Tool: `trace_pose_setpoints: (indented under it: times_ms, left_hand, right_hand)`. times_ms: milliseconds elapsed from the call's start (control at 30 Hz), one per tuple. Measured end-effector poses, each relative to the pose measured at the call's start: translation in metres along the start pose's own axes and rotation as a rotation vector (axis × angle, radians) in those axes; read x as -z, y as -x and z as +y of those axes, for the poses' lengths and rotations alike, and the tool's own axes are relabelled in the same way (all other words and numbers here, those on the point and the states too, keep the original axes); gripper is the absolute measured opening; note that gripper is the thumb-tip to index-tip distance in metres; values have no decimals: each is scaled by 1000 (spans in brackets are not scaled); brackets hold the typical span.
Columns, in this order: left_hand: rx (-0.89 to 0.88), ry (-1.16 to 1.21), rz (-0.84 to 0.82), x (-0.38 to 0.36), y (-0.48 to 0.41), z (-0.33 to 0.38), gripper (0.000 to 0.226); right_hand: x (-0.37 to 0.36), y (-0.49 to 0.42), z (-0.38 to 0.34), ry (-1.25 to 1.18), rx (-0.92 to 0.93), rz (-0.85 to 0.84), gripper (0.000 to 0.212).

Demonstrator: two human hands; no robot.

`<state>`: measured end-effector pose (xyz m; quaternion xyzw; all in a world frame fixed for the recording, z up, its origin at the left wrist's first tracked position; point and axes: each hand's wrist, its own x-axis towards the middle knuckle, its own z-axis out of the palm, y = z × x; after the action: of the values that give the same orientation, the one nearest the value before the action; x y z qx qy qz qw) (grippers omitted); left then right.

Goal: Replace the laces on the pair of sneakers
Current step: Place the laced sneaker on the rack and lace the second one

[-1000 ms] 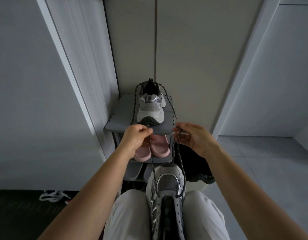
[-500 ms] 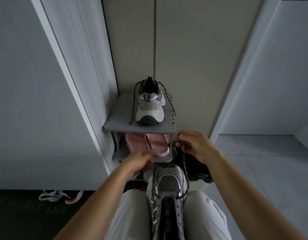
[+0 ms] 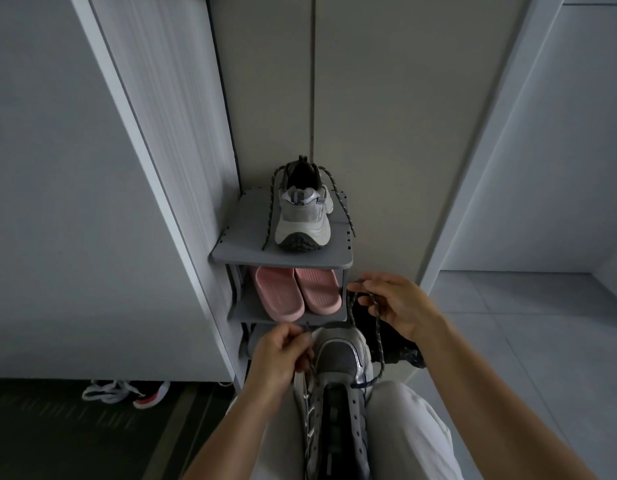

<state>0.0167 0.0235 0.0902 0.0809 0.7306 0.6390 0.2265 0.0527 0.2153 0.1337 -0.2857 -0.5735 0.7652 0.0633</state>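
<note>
One lace (image 3: 378,327) in work | left hand (image 3: 279,358) pinches it by near sneaker (image 3: 338,355) | right hand (image 3: 400,306) grips its loop (second sneaker (image 3: 302,220), far shelf (image 3: 237,244))

Both bare forearms reach forward from the bottom of the view and converge toward the middle. The left hand (image 3: 283,355) is the lower, nearer one. Its back faces up and its fingers are curled in, with thumb and fingertips pinching one strand of the dark speckled lace (image 3: 379,336). The right hand (image 3: 400,306) is held higher and farther out, wrist bent inward. Its thumb and forefinger pinch the other strand, and the remaining fingers are loosely curled. The two hands are apart, not touching.
</note>
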Motion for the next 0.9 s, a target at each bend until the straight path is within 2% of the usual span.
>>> trace_pose_setpoints:
  times_ms: [67, 133, 267, 367, 533, 667, 833, 900]
  left_hand:
    - [-62, 29, 103, 3, -10, 9, 13]
    - [-120, 40, 140, 9, -22, 22, 14]
    - [-171, 42, 91, 7, -32, 41, 17]
    - [-137, 26, 89, 2, -42, 51, 14]
    - [-43, -134, -95, -4, -45, 57, 12]
    - [-41, -117, -68, -9, -43, 54, 13]
    - [-108, -321, -139, -17, -48, 58, 14]
    - [-196, -398, -122, -19, -47, 61, 25]
  right_hand:
    - [3, 3, -2, 0, 14, -3, 14]
    - [6, 5, -3, 3, 29, 3, 15]
    - [8, 4, -5, -6, 43, -3, 15]
    - [7, 4, -6, 21, 54, -21, 14]
    - [1, 3, -12, 27, 75, -22, 15]
    - [-4, 0, -15, 33, 112, -10, 16]
    - [-12, -1, -12, 172, 120, -14, 16]
    - [-15, 0, -11, 240, 152, -19, 15]
